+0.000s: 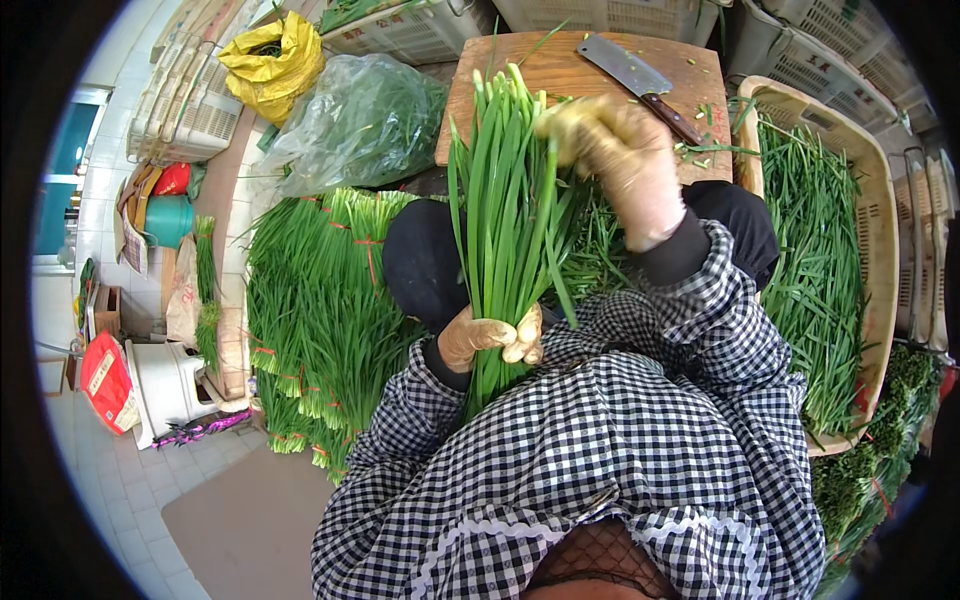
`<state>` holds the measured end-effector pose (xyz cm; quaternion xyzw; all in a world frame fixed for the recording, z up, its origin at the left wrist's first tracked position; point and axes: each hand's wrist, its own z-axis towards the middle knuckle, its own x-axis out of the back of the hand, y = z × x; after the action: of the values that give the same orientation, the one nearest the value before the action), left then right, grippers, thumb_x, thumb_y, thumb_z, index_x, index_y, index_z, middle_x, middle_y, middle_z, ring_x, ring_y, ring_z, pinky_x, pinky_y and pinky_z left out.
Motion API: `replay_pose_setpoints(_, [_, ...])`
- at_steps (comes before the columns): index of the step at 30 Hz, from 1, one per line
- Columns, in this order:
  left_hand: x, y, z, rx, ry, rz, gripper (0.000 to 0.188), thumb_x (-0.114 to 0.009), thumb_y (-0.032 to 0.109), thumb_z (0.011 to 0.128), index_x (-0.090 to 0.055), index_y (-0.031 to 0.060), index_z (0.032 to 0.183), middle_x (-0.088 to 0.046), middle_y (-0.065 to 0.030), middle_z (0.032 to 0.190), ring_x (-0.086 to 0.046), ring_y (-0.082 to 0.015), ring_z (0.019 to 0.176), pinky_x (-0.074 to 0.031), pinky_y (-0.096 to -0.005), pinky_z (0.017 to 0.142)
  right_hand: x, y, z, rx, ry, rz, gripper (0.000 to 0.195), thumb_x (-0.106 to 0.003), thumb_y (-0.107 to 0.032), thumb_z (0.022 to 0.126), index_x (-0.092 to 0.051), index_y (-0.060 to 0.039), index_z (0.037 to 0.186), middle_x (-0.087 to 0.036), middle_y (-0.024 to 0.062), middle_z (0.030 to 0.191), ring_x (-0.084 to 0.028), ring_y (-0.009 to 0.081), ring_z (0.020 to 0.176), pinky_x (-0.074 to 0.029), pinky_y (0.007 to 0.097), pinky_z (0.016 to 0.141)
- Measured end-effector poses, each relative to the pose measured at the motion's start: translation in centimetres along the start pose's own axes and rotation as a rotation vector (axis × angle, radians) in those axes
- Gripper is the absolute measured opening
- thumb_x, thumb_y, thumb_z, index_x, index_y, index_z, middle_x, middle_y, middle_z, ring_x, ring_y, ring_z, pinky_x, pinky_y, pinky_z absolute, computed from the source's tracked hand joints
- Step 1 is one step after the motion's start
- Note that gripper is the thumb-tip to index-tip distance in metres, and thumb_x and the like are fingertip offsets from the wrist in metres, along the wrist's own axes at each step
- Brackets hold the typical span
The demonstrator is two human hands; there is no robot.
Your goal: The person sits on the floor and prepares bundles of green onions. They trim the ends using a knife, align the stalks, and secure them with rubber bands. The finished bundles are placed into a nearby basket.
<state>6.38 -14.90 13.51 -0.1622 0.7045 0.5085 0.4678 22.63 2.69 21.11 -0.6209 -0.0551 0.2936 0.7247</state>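
A bunch of long green garlic chives point(506, 202) stands upright between the knees, its pale cut ends at the top. My left hand point(491, 339), in a pale glove, is closed around the lower part of the bunch. My right hand point(615, 157), gloved and blurred, is at the upper right of the bunch; whether its fingers pinch a stalk cannot be made out. Just beyond lies a wooden board point(517, 56) bearing a cleaver point(626, 66) with a dark wooden handle and small cut stem pieces.
Tied chive bundles point(322, 292) are piled at the left, below a clear plastic bag of greens point(367, 120) and a yellow sack point(277, 64). A plastic crate point(877, 262) of loose chives stands at the right. More crates point(607, 19) line the back.
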Motion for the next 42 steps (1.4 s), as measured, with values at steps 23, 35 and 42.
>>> replay_pose_setpoints(23, [0.0, 4.9, -2.0, -0.047, 0.464, 0.665, 0.030, -0.072, 0.010, 0.083, -0.058, -0.0005, 0.107, -0.064, -0.0090, 0.087, -0.061, -0.0153, 0.070, -0.052, -0.0276, 0.062, 6.0, 3.0, -1.8, 0.348, -0.086, -0.944, 0.018, -0.073, -0.017, 0.074, -0.065, -0.0051, 0.085, -0.062, 0.0159, 0.088, -0.058, 0.0337, 0.090, -0.047, 0.0418, 0.077])
replay_pose_setpoints(35, [0.1, 3.4, -1.2, -0.099, 0.561, 0.590, 0.029, -0.072, 0.006, 0.082, -0.058, -0.0003, 0.106, -0.064, -0.0113, 0.090, -0.062, -0.0165, 0.072, -0.052, -0.0288, 0.063, 1.2, 3.1, -2.1, 0.746, 0.355, -0.955, 0.039, -0.081, -0.017, 0.067, -0.061, -0.0121, 0.100, -0.047, 0.0178, 0.137, -0.045, 0.0348, 0.121, -0.031, 0.0481, 0.101])
replay_pose_setpoints(42, [-0.2, 3.5, -0.7, -0.109, 0.571, 0.606, 0.029, -0.072, 0.004, 0.081, -0.058, 0.0012, 0.106, -0.062, -0.0092, 0.088, -0.060, -0.0155, 0.071, -0.051, -0.0279, 0.062, 0.0, 2.9, -3.4, 0.433, 0.060, -1.088, 0.026, -0.079, -0.022, 0.071, -0.070, -0.0079, 0.091, -0.054, 0.0195, 0.128, -0.044, 0.0323, 0.123, -0.030, 0.0470, 0.102])
